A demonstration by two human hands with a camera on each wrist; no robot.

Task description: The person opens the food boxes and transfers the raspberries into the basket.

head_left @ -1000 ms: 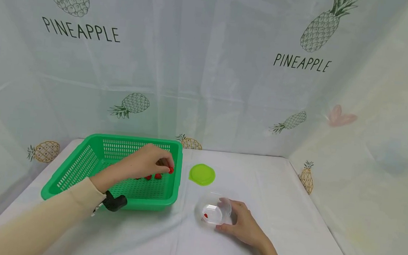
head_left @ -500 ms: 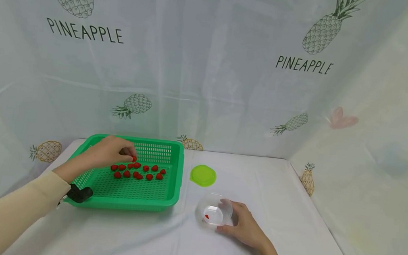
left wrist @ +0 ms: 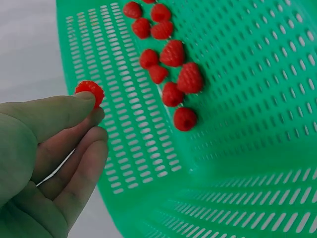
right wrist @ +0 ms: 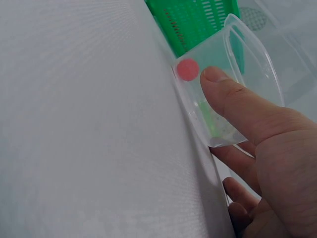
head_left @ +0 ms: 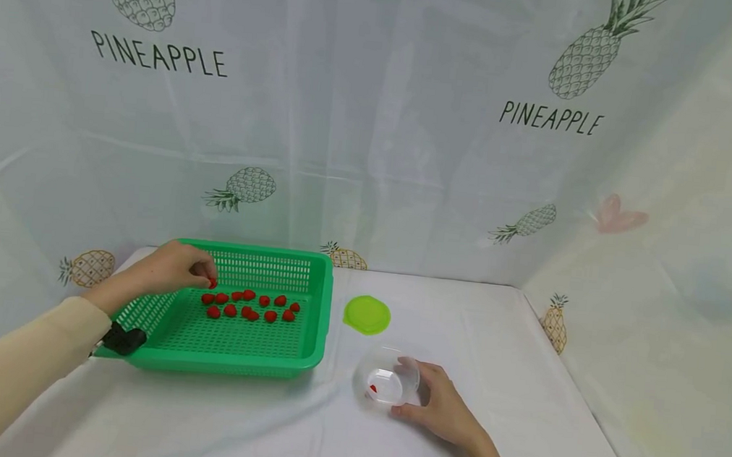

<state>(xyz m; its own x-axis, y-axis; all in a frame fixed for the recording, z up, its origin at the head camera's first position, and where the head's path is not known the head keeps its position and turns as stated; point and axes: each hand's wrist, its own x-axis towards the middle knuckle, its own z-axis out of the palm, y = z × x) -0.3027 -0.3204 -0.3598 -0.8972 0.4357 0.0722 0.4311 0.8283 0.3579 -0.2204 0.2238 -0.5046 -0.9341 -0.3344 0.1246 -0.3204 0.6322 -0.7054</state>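
Over the left part of a green slotted basket (head_left: 322,319), my left hand (head_left: 169,267) pinches a red raspberry (left wrist: 90,92) between thumb and forefinger. Several other raspberries (left wrist: 190,78) lie loosely grouped on the basket's floor, to the right of that hand in the head view. My right hand (head_left: 444,409) grips a clear plastic cup (right wrist: 223,54) by its side, thumb and fingers around it, as it stands on the table. One raspberry (right wrist: 188,69) shows at the bottom of the cup.
A round lime-green lid (head_left: 367,315) lies flat beyond the cup, right of the basket. White cloth covers the table (head_left: 244,428). Behind hangs a pale curtain (head_left: 373,149) printed with pineapples.
My left hand has moved left across the basket with the raspberry pinched, uncovering the raspberries on the floor. The right hand and cup have stayed put.
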